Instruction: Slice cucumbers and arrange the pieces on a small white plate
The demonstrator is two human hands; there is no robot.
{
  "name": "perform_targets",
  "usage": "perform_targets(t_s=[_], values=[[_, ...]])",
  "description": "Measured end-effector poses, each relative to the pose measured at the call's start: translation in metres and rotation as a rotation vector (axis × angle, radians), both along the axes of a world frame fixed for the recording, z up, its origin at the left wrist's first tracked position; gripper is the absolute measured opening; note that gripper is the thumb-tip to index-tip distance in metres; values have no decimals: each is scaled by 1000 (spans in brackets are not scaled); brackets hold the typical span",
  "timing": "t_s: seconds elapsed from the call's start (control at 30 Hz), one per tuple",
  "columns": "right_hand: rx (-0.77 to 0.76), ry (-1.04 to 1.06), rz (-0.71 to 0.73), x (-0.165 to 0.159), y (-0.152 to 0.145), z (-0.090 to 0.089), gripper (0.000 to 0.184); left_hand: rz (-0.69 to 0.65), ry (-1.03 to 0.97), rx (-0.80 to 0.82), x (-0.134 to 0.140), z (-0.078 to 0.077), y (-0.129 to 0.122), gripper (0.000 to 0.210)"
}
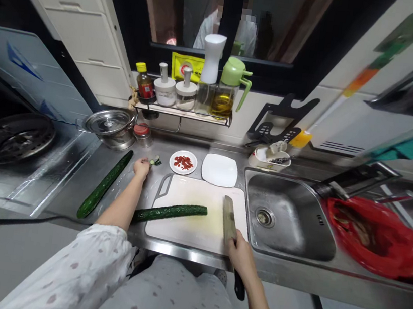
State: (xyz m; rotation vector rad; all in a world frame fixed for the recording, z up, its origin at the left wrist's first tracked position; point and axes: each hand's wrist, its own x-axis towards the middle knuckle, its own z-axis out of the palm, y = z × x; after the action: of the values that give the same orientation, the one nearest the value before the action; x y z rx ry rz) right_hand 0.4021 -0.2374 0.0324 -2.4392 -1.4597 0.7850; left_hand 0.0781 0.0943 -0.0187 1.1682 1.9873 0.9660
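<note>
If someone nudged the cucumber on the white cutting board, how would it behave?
The cucumber might roll fairly readily, being long and rounded. It is probably stiff rather than floppy: it looks nearly straight, even where it pokes out past the left edge of the cutting board. Its shiny skin suggests it could feel a little slippery.

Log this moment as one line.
left hand: at cut green pieces | right hand: holds knife | cucumber: partly on cutting board | second cucumber: on counter
</note>
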Motion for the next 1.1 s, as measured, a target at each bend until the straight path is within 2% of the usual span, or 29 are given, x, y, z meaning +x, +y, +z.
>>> perform_targets(t_s=[0.13,0.2,0.33,0.43,0.47,0.53,0.63,0.9,1.1], values=[[-37,-28,19,-9,4,6,28,27,4,70,10,11,-21,35],[-56,-38,30,-14,6,10,28,-65,-12,201,22,18,-42,33],[-81,-28,53,-22,9,15,26,-418,32,342,55,29,-106,27],[-92,-33,62,-27,11,17,27,-782,133,419,79,34,-157,21],[-101,-40,66,-29,11,18,27,-893,174,450,86,34,-170,19],[-125,-59,79,-34,13,20,27,-1023,266,493,98,33,-189,19],[-150,-97,103,-41,16,24,27,-1090,360,534,112,27,-199,20],[-155,-123,118,-52,21,30,29,-1139,435,598,122,1,-194,24],[-155,-126,122,-58,25,35,32,-1135,513,631,124,-4,-199,25]])
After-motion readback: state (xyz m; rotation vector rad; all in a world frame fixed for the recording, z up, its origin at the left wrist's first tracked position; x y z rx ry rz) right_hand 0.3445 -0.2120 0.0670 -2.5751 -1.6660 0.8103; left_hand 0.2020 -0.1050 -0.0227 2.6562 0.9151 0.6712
